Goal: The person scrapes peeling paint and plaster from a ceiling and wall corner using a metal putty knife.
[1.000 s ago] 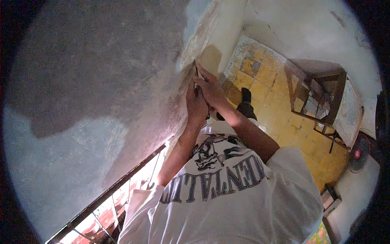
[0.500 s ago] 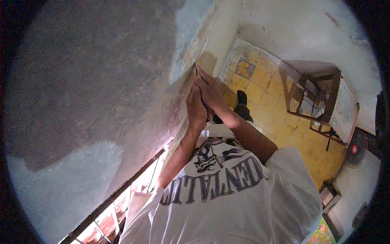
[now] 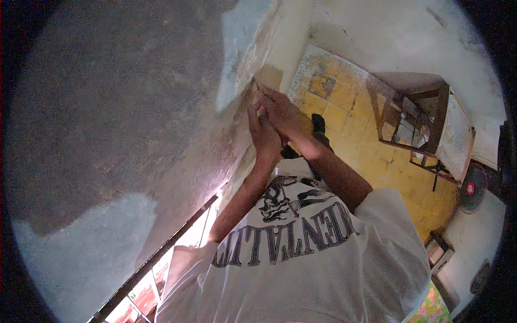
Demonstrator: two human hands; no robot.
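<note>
My two hands are close together in front of the wall, which is grey with pale blue patches. My right hand is closed, its fingers reaching toward the wall's surface. A thin dark tip shows just past its fingertips, too small to name. Just below and to the left, my left hand is closed with its fingers bent up by the right hand. A small pale bit shows between the left fingers, and I cannot make out what it is.
A metal railing with bright light behind it runs along the lower left. On the yellow tiled floor at right stands a brown-framed piece of furniture. Near it are a round fan and a small box-shaped thing.
My left hand has turned and its fingers have bent, opening a small gap below the right hand. The view has shifted slightly.
</note>
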